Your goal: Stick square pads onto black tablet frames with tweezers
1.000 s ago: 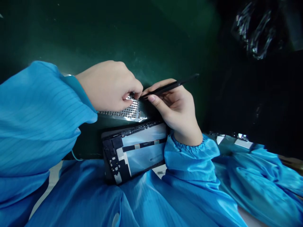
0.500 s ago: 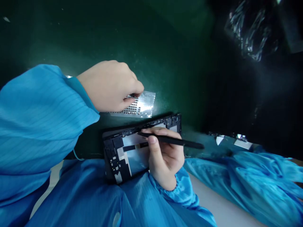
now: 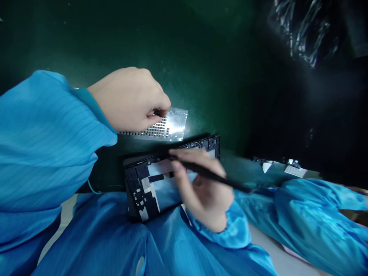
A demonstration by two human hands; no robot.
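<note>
My left hand is closed, thumb and forefinger pinched together above a clear sheet bearing rows of small dark pads. What the pinch holds, if anything, is hidden. My right hand, blurred, is shut on slim black tweezers, seen side-on, so both prongs cannot be told apart. Their tip lies over the upper long edge of an opened tablet, a black frame with a silvery inner plate. That tablet is tilted near my lap, and the right hand covers part of it.
Crumpled clear plastic lies at the far right of the dark green table. Small white and silver parts sit at the right, near another person's blue sleeve.
My right hand has shifted and turned, bringing the tweezers' tip up to the tablet's edge while their rear end dipped. My left hand has moved slightly left and stays closed.
</note>
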